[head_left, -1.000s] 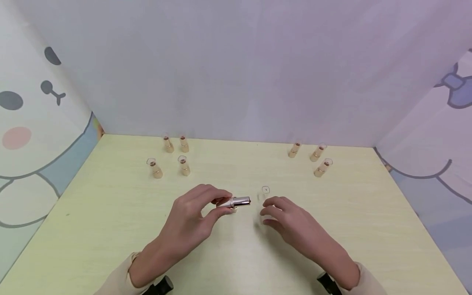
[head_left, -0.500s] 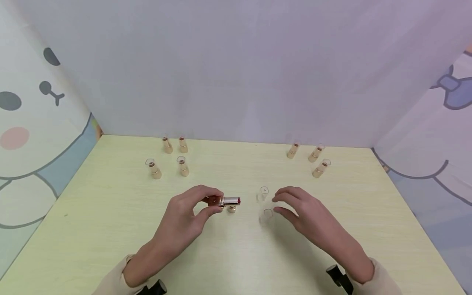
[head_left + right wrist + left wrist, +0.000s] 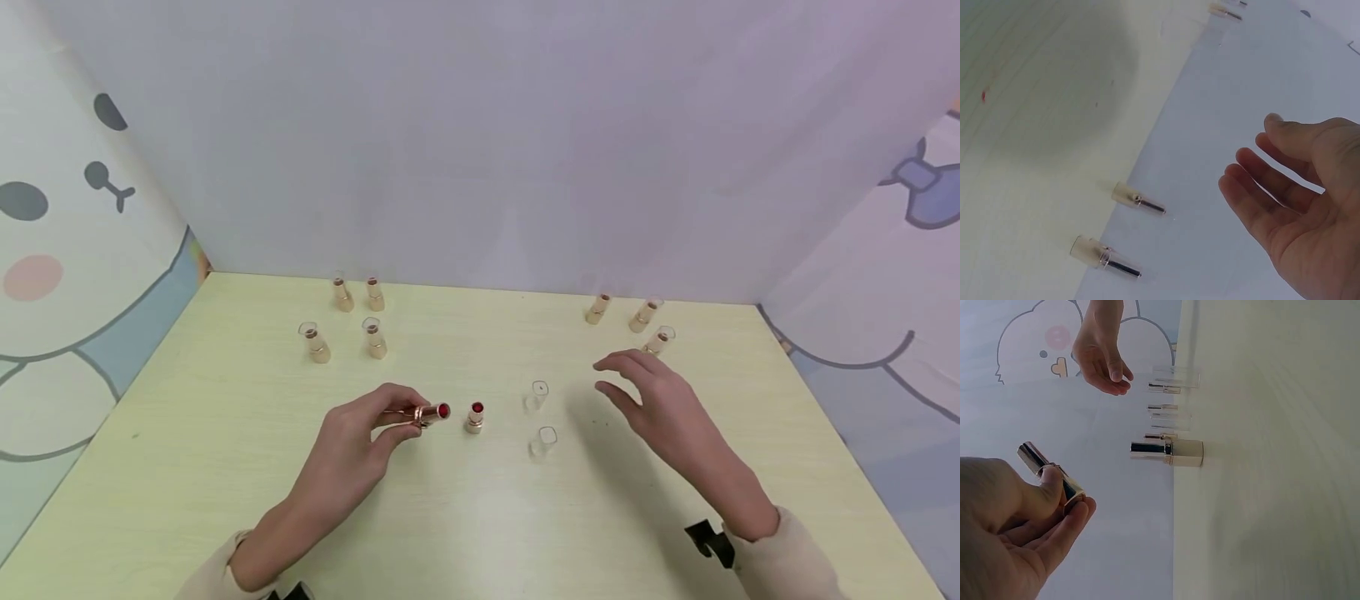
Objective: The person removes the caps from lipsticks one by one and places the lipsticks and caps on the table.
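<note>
left hand [image 3: 356, 442] first: one lipstick [image 3: 432, 414] is pinched by its lower part between thumb and fingers, uncapped, tilted and held clear of the table [image 3: 217, 467]. by the right hand [image 3: 663, 404] nothing is held; its fingers are loosely bent, and in the head view the nearest of three capped tubes on the right [image 3: 646, 316] is partly covered by it. a second lipstick [image 3: 475, 419], also bare, is stood upright just beside the held one, and beyond it two clear caps [image 3: 547, 439] are set near each other (which way their mouths face cannot be made out).

most at risk, it is judged, is the bare red of both lipsticks: if the held one is swung sideways, the standing one could be toppled or smeared, since so little room is left between them. the pinch could be lost if the smooth, shiny casing is turned in the fingertips. the caps, being see-through, could be overlooked and tipped by a low sweep of the right hand, and the nearest capped tube could be knocked over if that hand is carelessly lowered.
</note>
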Motion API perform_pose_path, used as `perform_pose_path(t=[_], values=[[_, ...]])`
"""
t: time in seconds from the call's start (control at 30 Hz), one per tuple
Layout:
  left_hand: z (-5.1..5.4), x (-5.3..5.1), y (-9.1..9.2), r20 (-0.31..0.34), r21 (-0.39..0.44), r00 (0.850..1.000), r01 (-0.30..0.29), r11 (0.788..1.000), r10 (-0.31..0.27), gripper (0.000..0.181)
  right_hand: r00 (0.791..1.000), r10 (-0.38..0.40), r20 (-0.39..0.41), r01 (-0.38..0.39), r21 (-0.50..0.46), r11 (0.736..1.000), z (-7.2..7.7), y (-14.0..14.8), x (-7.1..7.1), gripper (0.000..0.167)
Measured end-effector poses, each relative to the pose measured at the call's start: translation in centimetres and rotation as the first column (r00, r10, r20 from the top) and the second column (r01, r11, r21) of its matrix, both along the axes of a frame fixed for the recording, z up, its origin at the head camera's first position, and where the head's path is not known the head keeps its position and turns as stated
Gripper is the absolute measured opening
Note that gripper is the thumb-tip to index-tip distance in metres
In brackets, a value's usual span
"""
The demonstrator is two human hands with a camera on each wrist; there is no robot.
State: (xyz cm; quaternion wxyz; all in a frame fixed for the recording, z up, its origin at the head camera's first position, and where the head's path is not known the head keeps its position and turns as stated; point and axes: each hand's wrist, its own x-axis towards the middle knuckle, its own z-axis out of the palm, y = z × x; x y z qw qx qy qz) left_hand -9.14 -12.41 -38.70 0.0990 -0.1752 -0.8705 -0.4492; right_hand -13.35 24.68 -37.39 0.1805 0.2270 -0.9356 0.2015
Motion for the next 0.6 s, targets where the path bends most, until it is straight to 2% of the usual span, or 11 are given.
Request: perform_pose_path(t=[0.27, 0.6], values=[[-0.9, -0.4, -0.6, 0.018, 0.010, 1.000, -0.009, 1.000, 0.009, 0.042, 0.994, -0.046, -0.097, 0.044, -0.024, 0.999, -0.5, 1.6, -1.4, 0.034], [-1.8, -0.8, -0.8, 0.032, -0.014, 0.999, -0.026, 1.000, 0.027, 0.040, 0.995, -0.074, -0.059, 0.076, 0.035, 0.996, -0.8, 3.5, -3.0, 0.029]])
